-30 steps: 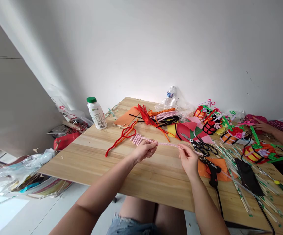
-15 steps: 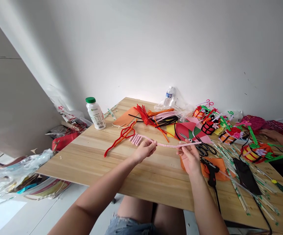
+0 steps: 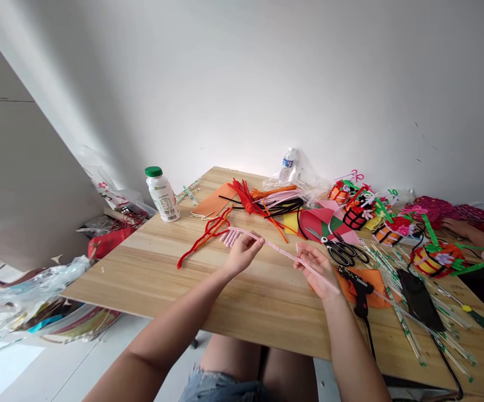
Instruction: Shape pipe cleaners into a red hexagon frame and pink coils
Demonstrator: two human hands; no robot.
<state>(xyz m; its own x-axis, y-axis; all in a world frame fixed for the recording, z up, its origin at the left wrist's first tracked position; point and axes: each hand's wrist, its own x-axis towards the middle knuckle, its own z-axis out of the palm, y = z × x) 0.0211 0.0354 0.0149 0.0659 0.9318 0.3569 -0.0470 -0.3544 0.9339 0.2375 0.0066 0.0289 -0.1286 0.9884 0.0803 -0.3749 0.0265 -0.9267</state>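
Note:
A pink pipe cleaner (image 3: 276,249), twisted along its middle, stretches above the table between my two hands. My left hand (image 3: 244,254) pinches it near its left part, with a length sticking out past the fingers to the left. My right hand (image 3: 316,271) has its fingers curled on the other end, and a straight pink length lies across the palm toward the wrist. Beneath my left hand's fingertips lie several coiled pink pipe cleaner pieces (image 3: 228,238), partly hidden. Red and orange pipe cleaners (image 3: 202,240) rest just left of them.
A white bottle (image 3: 162,195) with a green cap stands at left. Scissors (image 3: 342,251), a glue gun (image 3: 361,290), a phone (image 3: 421,301) and wrapped sticks (image 3: 407,329) lie at right. Decorated small baskets (image 3: 432,259) stand behind; another person's hand (image 3: 455,226) shows at far right.
My right hand has turned palm up and moved slightly left and down. The pipe cleaner's right end has swung downward toward the wrist. My left hand has barely shifted.

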